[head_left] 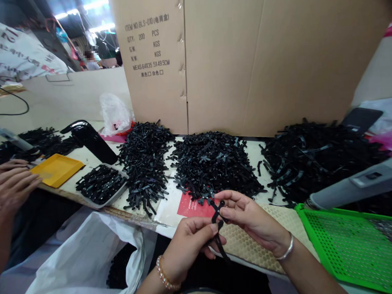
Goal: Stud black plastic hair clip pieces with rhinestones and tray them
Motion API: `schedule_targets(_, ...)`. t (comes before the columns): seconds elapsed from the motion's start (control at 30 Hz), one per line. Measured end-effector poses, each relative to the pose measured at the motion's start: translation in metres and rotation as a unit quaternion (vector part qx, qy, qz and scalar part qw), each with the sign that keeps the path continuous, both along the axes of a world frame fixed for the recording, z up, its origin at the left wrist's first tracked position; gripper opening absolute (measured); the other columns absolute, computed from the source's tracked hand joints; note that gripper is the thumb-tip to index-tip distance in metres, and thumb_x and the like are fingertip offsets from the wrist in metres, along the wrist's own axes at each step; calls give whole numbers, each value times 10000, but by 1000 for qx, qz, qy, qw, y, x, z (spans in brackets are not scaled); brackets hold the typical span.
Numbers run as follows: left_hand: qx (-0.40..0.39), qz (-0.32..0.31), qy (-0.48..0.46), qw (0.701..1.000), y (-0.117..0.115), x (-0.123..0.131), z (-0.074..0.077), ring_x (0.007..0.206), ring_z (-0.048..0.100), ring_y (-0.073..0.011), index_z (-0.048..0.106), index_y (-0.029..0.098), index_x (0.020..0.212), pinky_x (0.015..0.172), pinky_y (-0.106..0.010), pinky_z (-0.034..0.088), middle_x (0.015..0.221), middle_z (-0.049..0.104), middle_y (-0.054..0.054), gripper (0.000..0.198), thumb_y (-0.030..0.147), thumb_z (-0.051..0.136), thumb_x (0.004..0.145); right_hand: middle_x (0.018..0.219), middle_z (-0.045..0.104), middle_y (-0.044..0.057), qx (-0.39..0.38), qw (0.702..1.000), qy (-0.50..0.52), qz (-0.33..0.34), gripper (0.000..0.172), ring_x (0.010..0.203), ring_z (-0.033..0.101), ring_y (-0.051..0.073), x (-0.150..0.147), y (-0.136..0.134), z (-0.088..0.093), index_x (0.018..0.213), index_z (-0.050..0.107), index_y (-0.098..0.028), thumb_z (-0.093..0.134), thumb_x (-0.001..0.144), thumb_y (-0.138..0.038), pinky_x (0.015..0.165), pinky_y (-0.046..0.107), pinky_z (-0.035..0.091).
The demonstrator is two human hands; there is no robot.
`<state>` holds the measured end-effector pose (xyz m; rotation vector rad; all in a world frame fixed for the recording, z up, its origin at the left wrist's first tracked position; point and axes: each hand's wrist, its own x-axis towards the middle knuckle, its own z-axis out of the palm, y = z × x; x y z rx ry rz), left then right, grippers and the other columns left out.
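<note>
Between my two hands, at the front edge of the table, is a small black X-shaped plastic part [217,212] with a strip hanging down from it. My left hand [196,236] pinches its lower end between thumb and fingers. Higher up, my right hand [241,212] grips one of its upper arms. Just behind my hands lies a heap of similar black parts [212,161]. A red-and-white printed sheet [194,205] shows partly from under that heap. Under my right forearm is a honeycomb-patterned mat [252,240].
More black parts are heaped at left [144,162] and right [313,159]. A green perforated tray [350,248] holds small metal pieces below a grey powered tool [360,181]. A filled tray [115,198], yellow tray [59,170], another person's hands [12,183], and white sack [74,265] are left.
</note>
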<state>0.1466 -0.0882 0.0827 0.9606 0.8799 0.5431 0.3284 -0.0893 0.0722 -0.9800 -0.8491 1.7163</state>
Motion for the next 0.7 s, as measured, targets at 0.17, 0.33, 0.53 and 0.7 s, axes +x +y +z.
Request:
schedule_targets(0.17,30,0,42,999,1,4,-2,565,569,-98,687,100,763,473,-161,426,725,668,-72,387,485,660,740,912,635,29,21,998,-52,2,461,806,604,141,3,0,-2,1067,623,-191,830,671,-306,754,253,482)
schedule_targets(0.33,41,21,52,998,0,8,-5,572,564,-114,682,95,778,454,-178,431,726,665,-78,408,499,666,720,847,626,17,27,997,-68,-5,435,767,594,131,-1,0,-5,1066,617,-179,808,700,-313,729,243,479)
schedule_targets(0.53,13,33,31,999,-1,11,-7,574,572,-113,673,88,799,462,-187,430,791,685,-102,459,529,687,672,929,644,50,32,993,-117,-2,448,851,609,177,2,-1,-2,1088,605,-189,789,717,-359,785,294,499)
schedule_targets(0.7,-9,42,0,999,0,13,-8,541,551,-102,662,93,783,475,-195,431,750,679,-90,486,555,701,635,867,644,42,39,988,-148,-9,429,815,611,182,3,0,-5,1086,604,-199,762,743,-401,755,299,516)
